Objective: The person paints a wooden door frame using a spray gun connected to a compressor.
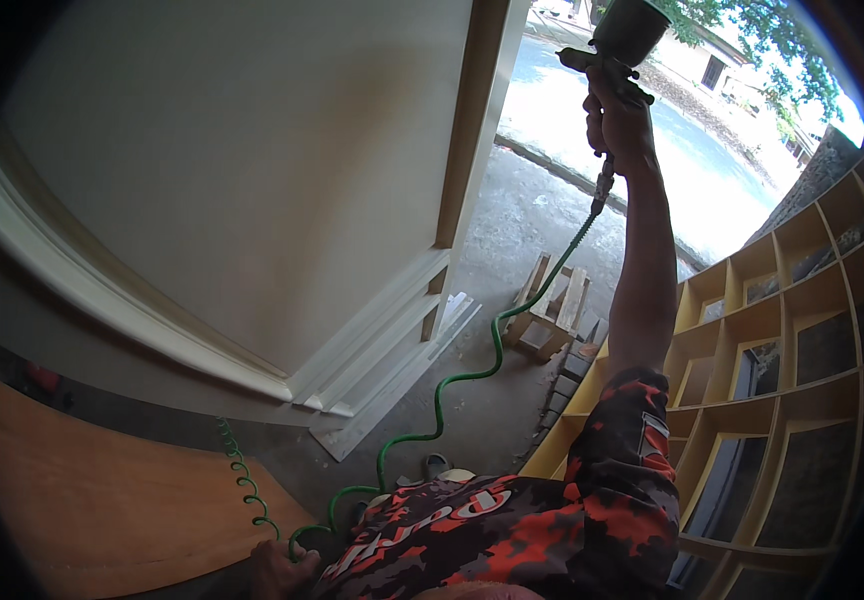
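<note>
My right hand (626, 128) is raised at the upper right, its fingers wrapped round the grip of a spray gun (630, 34). The gun's grey cup is on top, and its nozzle points left toward a large whitish cabinet (242, 190). From the foot of the grip a green coiled air hose (498, 345) hangs down and runs to the lower left. There my left hand (282, 572) is closed on the hose, low beside my body. More green coils trail beyond that hand, over an orange-brown board.
At the right stands a yellowish wooden shelf frame (774, 400) with several open compartments. A small wooden stool (550, 310) is on the concrete floor beyond the cabinet's base. The orange-brown board (122, 490) lies at the lower left. Outside are a tree trunk (812, 180) and a bright street.
</note>
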The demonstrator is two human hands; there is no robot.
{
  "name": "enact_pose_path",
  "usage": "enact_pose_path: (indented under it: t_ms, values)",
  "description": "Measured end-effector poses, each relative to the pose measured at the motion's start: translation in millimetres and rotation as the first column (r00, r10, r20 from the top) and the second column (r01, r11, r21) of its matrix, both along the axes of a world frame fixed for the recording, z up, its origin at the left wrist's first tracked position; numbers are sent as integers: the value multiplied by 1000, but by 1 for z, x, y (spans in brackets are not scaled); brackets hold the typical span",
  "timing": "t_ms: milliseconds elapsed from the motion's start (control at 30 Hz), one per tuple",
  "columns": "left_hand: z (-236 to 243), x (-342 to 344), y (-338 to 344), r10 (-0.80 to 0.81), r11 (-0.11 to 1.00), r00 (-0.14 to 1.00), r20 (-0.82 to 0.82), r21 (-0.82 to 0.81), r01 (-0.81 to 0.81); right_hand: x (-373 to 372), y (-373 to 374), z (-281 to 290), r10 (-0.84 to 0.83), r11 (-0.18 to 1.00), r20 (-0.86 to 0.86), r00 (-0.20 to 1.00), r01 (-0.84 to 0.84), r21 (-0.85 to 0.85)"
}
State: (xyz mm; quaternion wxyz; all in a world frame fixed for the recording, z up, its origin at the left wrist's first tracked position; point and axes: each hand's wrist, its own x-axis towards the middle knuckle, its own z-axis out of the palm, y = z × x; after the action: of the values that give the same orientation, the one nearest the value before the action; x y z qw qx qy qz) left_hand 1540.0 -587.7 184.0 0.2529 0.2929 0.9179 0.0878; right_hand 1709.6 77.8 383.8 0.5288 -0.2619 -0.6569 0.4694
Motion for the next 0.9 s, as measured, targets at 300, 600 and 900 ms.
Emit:
enact_pose_path:
  t_ms: [300,600,900]
  values:
    - [20,-34,-23,-12,999,985,170,45,4,-24,-93,-1,21,1000,38,999,-22,10]
    - [9,-57,-85,33,999,988,149,-12,-32,-54,-179,1,92,995,46,995,-93,34]
    - [7,-58,-136,93,995,991,-94,-24,-95,-84,-263,-5,134,991,37,990,-134,-4]
